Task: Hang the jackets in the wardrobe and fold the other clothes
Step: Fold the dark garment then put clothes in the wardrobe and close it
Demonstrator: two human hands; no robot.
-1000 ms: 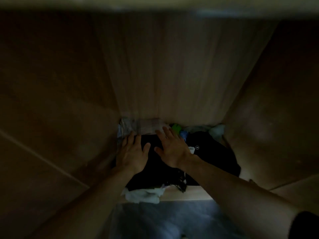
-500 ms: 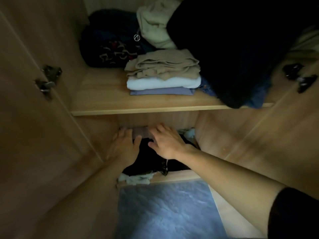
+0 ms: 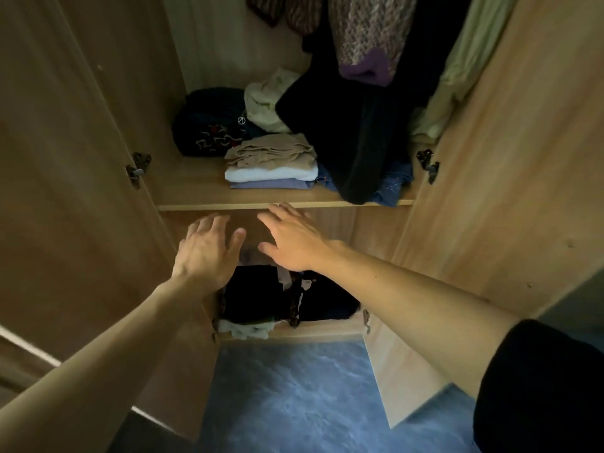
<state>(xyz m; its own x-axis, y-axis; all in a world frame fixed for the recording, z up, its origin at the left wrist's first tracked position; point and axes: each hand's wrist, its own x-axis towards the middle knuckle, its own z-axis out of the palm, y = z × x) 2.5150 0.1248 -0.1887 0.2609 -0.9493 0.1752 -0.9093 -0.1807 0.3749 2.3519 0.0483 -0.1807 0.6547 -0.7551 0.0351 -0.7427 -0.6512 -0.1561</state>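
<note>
Both hands are empty in front of the open wardrobe (image 3: 490, 158). The left hand (image 3: 209, 250) and the right hand (image 3: 291, 240) hover side by side just under the front edge of the shelf (image 3: 189, 188), fingers straight and spread wide, above the mouth of the bottom compartment. Much of the job looks done. A dark jacket (image 3: 366, 125), a knitted piece (image 3: 366, 37) and a pale green garment (image 3: 470, 60) hang in the upper part, their lower ends reaching down to the shelf. On the shelf sits a neat folded stack (image 3: 271, 165) of beige, white and lilac items. Behind it a dark bundle (image 3: 209, 122) and a cream garment (image 3: 264, 103) lie loosely and may need folding. In the bottom compartment dark clothes (image 3: 251, 295) are packed in fairly flat, though a white cloth (image 3: 245, 330) spills over the front lip beside a patterned strap, so that pile could use tidying. Whether more clothes wait outside the wardrobe cannot be told; only blue floor (image 3: 287, 397) shows below.
</note>
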